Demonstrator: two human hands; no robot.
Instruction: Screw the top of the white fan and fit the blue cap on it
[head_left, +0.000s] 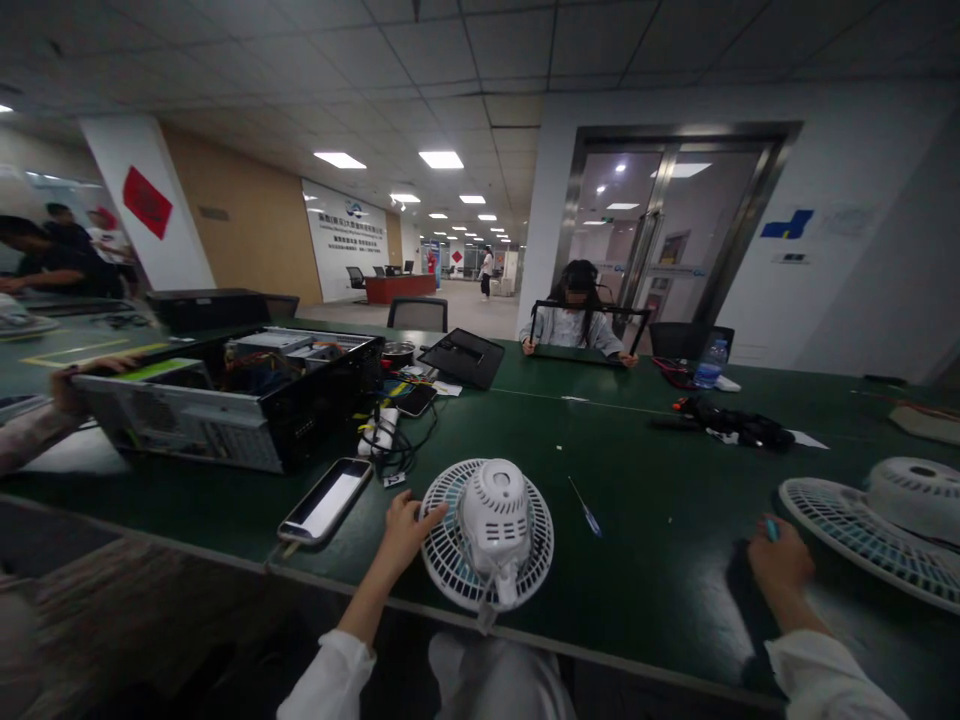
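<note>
Fan [489, 535] is sitting face-down bottom centre, housing [501, 505] still on, your left hand [407, 530] touching it half-open, your right hand [781, 562] gripping some teal thing [772, 529].

Along the bench's [637, 590] near edge we see a fan [501, 510] of white plastic, its motor cover [495, 498] smooth with a slight sheen, its grille [444, 566] ribbed. Farther right, a second fan [911, 500] looks the same plastic. On the case [187, 428], set back to the left, we find bare grey sheet metal and a glossy black front [316, 425]. By the near edge, the phone [327, 502] has a smooth, shiny face; the screwdriver [592, 521] shows a metal shaft and a plastic handle. Towards the far edge, we see a clear plastic bottle [709, 364]. The bench is smooth, glossy green; our sleeves [330, 678] are matt white cloth.
</note>
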